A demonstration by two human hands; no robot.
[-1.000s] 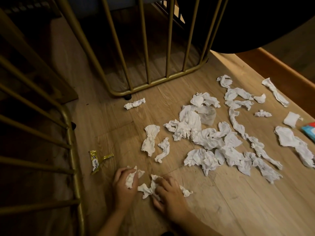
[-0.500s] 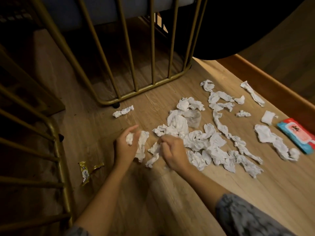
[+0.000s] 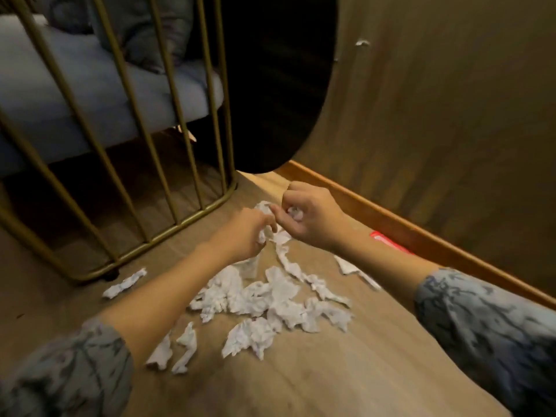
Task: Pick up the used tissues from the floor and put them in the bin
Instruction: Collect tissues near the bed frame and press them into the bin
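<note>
- The gathering step was in hand: both hands worked at the far edge of the tissue litter on the wooden floor (image 3: pixel 316 383), and no bin was in view
- The right hand (image 3: pixel 310 218) was clenched around a small wad of tissue (image 3: pixel 293 212), which showed white between the curled fingers
- The left hand (image 3: pixel 245 233) was closed on another crumpled tissue (image 3: pixel 261 236), pinched at the fingertips just beside the right hand
- The main heap of used tissues (image 3: pixel 270 299) lay on the boards between the two forearms, nearer the person than the hands
- Stray pieces lay apart from it: one strip (image 3: pixel 125 283) near the foot of the gold metal frame (image 3: pixel 168 233), and two scraps (image 3: pixel 174 350) by the left sleeve (image 3: pixel 66 368)
- A red packet (image 3: pixel 388 240) lay against the skirting board (image 3: pixel 421 233), partly hidden by the right forearm
- The next move probably called for bunching more of the heap into the already full fists, or carrying the load off to find the bin; loose, light scraps could slip from a crowded grip
</note>
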